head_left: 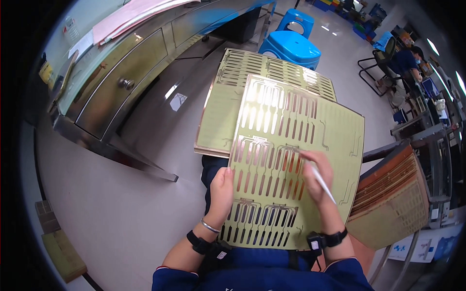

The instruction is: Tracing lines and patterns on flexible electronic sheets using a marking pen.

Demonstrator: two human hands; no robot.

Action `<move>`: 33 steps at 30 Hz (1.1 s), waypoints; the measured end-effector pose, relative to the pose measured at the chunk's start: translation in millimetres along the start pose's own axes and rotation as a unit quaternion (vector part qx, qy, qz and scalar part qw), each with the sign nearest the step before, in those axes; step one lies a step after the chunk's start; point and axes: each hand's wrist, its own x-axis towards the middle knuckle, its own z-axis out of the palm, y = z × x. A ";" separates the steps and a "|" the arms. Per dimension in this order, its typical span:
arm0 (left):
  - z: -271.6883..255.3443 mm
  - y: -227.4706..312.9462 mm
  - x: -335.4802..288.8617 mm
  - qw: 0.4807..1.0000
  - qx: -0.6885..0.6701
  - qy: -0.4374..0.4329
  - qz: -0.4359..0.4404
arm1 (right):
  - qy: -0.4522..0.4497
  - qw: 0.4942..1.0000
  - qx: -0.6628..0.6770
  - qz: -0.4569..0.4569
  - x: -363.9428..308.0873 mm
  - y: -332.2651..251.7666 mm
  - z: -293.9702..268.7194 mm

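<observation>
A pale green circuit panel (335, 160) with rows of copper-coloured strips lies tilted over my lap. My left hand (222, 191) grips its left edge, thumb on top and the other fingers hidden underneath. Above the panel's middle, my right hand (316, 177) is closed round a slim white pen (324, 185), whose rear end points down toward my wrist. The index finger is near the copper strips; whether the pen's tip touches them I cannot tell. Under the far left part of this panel sits a stack of similar panels (218, 116).
Blue plastic stools (291, 46) stand just beyond the stack. A metal desk with a drawer (124, 82) is at left, pink sheets (131, 22) on top. More panels (388, 194) lean in a rack at right. A seated person (405, 63) works at the far right.
</observation>
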 end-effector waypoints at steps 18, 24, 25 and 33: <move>5.4 14.5 -0.1 0.996 0.070 0.043 0.044 | -0.044 0.992 -0.002 -0.115 66.5 -3.3 73.7; 5.5 14.9 -0.5 0.996 0.075 0.043 0.038 | -0.035 0.994 -0.004 -0.104 66.2 -1.6 77.0; 5.6 14.7 -0.8 0.995 0.077 0.043 0.051 | -0.029 0.994 -0.004 -0.104 66.1 -1.0 77.9; 6.1 13.9 -1.3 0.993 0.086 0.052 0.063 | -0.028 0.994 0.011 -0.105 66.0 -0.1 78.7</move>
